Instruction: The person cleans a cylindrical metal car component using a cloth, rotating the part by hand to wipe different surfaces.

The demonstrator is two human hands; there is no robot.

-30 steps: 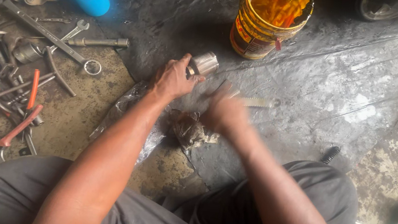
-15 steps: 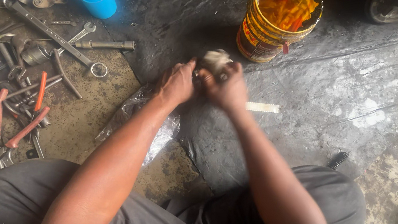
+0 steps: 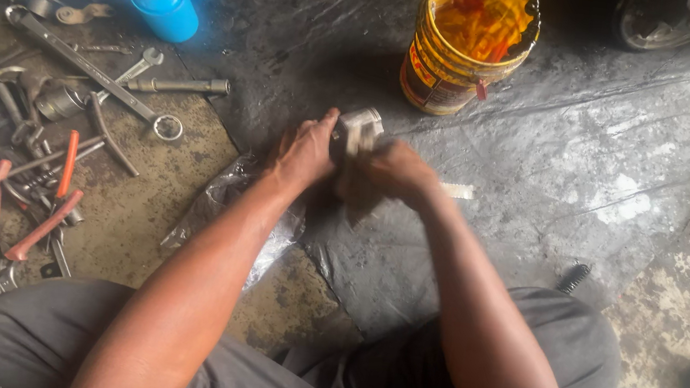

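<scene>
My left hand (image 3: 304, 152) grips a small grey metal part (image 3: 359, 126) over a black plastic sheet (image 3: 561, 150) on the floor. My right hand (image 3: 396, 174) presses against the same part from the right, with a dirty rag bunched under its fingers. Both hands are blurred and hide most of the part. My knees in grey trousers fill the bottom of the view.
A yellow bucket (image 3: 469, 42) with orange liquid stands beyond the hands. A blue plastic jug (image 3: 162, 0) sits at the upper left. Several wrenches (image 3: 89, 66), pliers (image 3: 27, 208) and sockets lie scattered on the left. Crumpled clear plastic (image 3: 221, 205) lies under my left forearm.
My right hand came up from a rag low on the sheet and joined the left hand at the metal part. The two hands now work it together.
</scene>
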